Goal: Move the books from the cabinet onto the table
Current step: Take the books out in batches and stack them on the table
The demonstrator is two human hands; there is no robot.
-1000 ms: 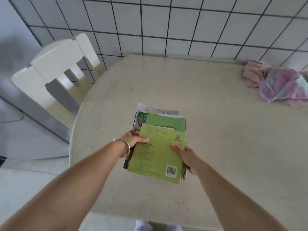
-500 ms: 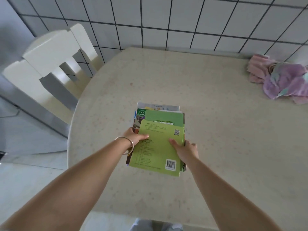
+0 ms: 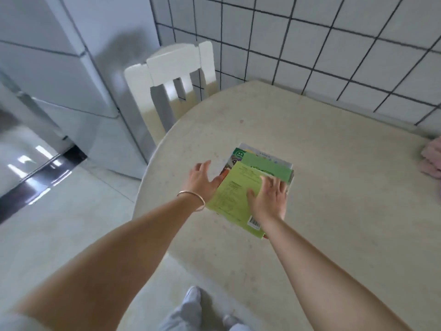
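A stack of books (image 3: 235, 194) with a light green cover on top lies flat on the round beige table (image 3: 334, 187), near its left edge. My left hand (image 3: 202, 180), a bangle on its wrist, hovers at the stack's left side with fingers spread, holding nothing. My right hand (image 3: 269, 199) lies palm down over the top cover, fingers straight. The lower books show only at their far edges. The frame is blurred by motion.
A white chair (image 3: 171, 75) stands at the table's far left against the tiled wall (image 3: 334, 44). A white cabinet or fridge (image 3: 71, 80) stands to the left. A pink cloth (image 3: 432, 161) lies at the table's right edge. My feet show on the floor below.
Both hands have let go of the stack, which now lies on the table. The left hand drew off to the side; the right lies flat on top. The view swung left.
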